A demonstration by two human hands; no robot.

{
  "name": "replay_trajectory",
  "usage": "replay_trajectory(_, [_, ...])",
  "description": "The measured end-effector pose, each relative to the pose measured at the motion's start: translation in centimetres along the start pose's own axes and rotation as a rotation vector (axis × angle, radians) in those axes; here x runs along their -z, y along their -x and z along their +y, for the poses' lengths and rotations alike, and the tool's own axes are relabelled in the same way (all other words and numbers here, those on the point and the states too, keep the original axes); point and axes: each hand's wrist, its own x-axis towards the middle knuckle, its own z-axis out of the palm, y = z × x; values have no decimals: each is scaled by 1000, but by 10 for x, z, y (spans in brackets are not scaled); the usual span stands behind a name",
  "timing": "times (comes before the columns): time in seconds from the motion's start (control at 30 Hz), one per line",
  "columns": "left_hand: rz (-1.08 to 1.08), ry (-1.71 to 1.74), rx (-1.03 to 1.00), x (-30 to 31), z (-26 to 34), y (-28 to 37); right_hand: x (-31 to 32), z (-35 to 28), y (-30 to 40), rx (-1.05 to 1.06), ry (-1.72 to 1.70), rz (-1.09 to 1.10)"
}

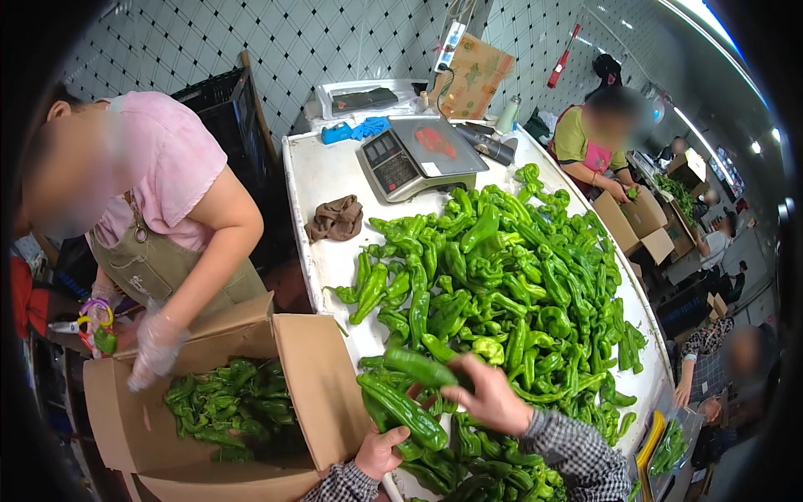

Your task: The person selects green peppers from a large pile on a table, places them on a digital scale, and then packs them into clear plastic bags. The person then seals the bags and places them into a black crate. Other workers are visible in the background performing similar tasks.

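Note:
Long green peppers (539, 270) lie heaped on a white table (298, 188). At the table's near left edge, my left hand (380, 450) is closed around several glossy green peppers (404, 411). Just above and to the right, my right hand (492, 395) grips one slightly blurred green pepper (420, 367) between thumb and fingers. Both hands are bare, with checked sleeves. An open cardboard box (323, 383) stands left of my hands, with green peppers (232, 401) inside.
A co-worker (169, 188) in clear gloves holds scissors and a pepper beside the box. A digital scale (417, 157), a brown cloth (337, 218) and a blue glove (370, 128) rest on the table. Other people work with boxes at the right.

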Motion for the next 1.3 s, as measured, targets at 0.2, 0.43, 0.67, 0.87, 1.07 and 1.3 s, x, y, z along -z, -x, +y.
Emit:
replay_trajectory(0.2, [-98, 149, 98, 7, 7, 4, 23, 27, -46, 211, 198, 233])
replay_trajectory(0.43, [-135, 106, 331, 8, -3, 6, 61, 107, -195, 70, 1026, 314])
replay_trajectory(0.67, [-143, 92, 270, 21, -5, 3, 63, 140, -227, -169, 775, 248])
replay_trajectory(0.87, [-180, 144, 204, -1, 2, -2, 84, 92, -126, 33, -57, 764])
replay_trajectory(1.07, [-141, 70, 237, 3, -1, 1, 68, 58, 60, 70, -1181, 854])
replay_trajectory(1.3, [-74, -3, 223, -19, -13, 18, 1, 93, 196, -90, -1728, 1041])
